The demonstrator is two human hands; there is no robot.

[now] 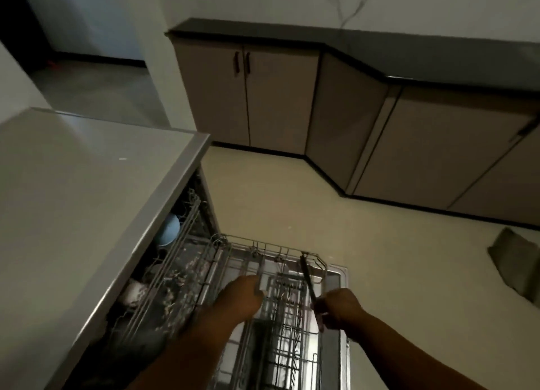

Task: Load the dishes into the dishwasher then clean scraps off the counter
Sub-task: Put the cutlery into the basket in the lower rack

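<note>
The dishwasher stands open under a grey counter (pixel 73 191). Its lower wire rack (pixel 280 325) is pulled out over the lowered door (pixel 342 275). My left hand (pixel 239 299) rests on the rack's left part with the fingers curled around its wires. To the right, my right hand (pixel 339 308) is shut on a long, thin dark utensil (pixel 307 274), whose tip points up and away over the rack's far corner. The upper rack (pixel 175 243) sits partly inside the machine with a light blue bowl (pixel 169 229) in it. Other dishes there are blurred and dark.
Beige floor (pixel 292 191) lies beyond the door. Brown cabinets (pixel 280 103) under a black countertop (pixel 380 50) line the far wall and right side. A grey object (pixel 514 261) lies on the floor at the right. A dark doorway (pixel 87 53) opens at the upper left.
</note>
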